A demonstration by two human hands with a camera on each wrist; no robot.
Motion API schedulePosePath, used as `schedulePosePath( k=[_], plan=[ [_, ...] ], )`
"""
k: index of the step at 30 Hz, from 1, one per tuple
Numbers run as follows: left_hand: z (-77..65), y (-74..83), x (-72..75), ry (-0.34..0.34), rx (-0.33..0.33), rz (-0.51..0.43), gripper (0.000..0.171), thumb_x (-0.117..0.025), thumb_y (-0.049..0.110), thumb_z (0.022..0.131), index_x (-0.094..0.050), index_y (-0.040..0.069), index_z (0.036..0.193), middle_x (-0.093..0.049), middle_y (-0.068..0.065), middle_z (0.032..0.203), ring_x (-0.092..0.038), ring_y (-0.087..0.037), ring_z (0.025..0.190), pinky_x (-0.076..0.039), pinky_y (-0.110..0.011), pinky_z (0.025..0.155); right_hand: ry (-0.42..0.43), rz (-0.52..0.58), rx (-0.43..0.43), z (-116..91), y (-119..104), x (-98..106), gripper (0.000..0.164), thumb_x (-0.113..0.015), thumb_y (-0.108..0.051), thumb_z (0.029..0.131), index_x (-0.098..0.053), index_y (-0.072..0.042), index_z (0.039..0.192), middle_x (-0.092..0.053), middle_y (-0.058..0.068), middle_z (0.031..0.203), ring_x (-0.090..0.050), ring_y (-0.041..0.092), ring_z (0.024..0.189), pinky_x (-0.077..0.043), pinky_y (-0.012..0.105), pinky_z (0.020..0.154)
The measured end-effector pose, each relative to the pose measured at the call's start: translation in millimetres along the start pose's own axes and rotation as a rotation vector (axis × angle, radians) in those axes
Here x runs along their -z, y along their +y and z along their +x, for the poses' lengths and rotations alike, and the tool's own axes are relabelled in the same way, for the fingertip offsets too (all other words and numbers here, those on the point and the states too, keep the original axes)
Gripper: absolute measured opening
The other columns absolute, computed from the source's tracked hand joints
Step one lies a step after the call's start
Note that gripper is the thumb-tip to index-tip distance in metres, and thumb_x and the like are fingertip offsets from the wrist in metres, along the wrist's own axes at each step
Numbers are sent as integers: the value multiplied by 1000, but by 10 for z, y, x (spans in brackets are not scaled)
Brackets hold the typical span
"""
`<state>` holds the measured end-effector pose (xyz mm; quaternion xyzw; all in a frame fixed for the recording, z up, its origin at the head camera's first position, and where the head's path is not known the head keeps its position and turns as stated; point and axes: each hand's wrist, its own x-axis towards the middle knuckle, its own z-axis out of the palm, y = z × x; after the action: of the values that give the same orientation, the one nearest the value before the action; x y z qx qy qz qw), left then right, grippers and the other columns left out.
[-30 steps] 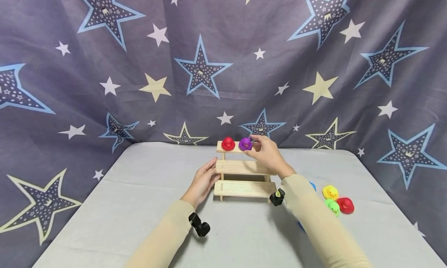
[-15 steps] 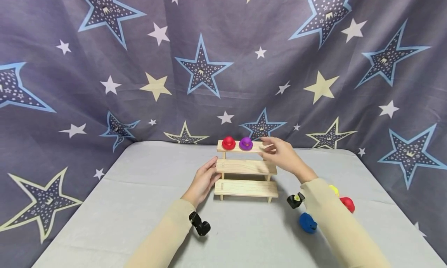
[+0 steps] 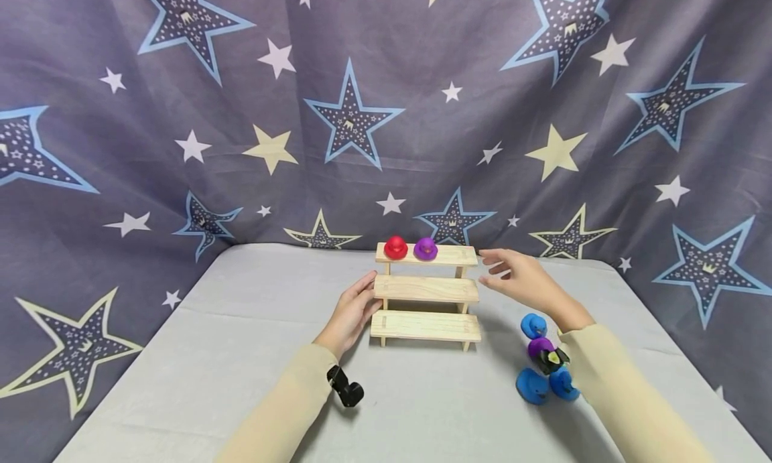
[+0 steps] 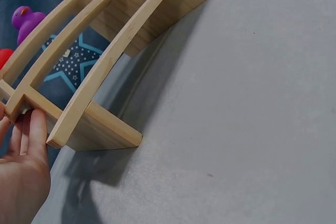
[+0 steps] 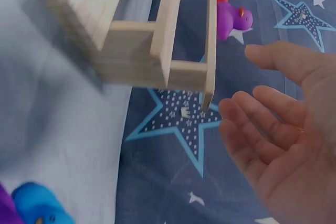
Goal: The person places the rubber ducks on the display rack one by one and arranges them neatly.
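Note:
A three-tier wooden display stand (image 3: 425, 289) stands on the table. A red rubber duck (image 3: 395, 248) and a purple rubber duck (image 3: 425, 249) sit side by side on its top tier, toward the left. My left hand (image 3: 350, 312) grips the stand's left end at the middle tier; in the left wrist view its fingers (image 4: 35, 129) reach in under a shelf board. Off the stand's right end, my right hand (image 3: 521, 279) holds nothing, its fingers apart from the thumb. The right wrist view shows its palm and loosely bent fingers (image 5: 252, 129).
On the table right of the stand lie several rubber ducks: a blue duck (image 3: 533, 325) at the back, a purple duck (image 3: 539, 347), and another blue duck (image 3: 532, 386) in front. The right sleeve (image 3: 627, 389) covers the area beyond them. A star-patterned curtain (image 3: 374, 41) hangs behind the table.
My right hand has let go of the purple duck and moved right, away from the top tier. The duck stays there beside the red one. My left hand keeps its place.

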<state>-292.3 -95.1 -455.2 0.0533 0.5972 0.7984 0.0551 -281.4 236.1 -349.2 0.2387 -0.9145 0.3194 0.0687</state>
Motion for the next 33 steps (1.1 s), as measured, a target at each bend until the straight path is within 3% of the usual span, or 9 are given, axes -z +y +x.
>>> schedulePosePath(
  k=[10,22,33],
  plan=[
    [-15,31,-19,14,35,-37,55,-41,0,103,-30,1,156,-32,-21,156,-36,-33,142,-39,-36,116,-52,-40,-32,-189,241,80,51,-73,-17,92,-58,8,134,-66,25,118,-67,40,103,-60,53,87],
    [1,21,-14,9,32,-35,54,-40,-1,103,-30,0,156,-31,-21,157,-35,-34,142,-39,-37,117,-160,-8,-174,-464,647,107,59,-73,-30,93,-56,7,134,-62,30,125,-62,45,114,-54,58,96],
    [-9,25,-14,11,30,-23,54,-39,-1,102,-30,1,156,-33,-20,156,-37,-32,142,-41,-36,115,-221,-12,-259,-688,902,65,65,-80,-31,86,-58,7,133,-61,27,129,-57,45,118,-50,61,100]
  ],
)
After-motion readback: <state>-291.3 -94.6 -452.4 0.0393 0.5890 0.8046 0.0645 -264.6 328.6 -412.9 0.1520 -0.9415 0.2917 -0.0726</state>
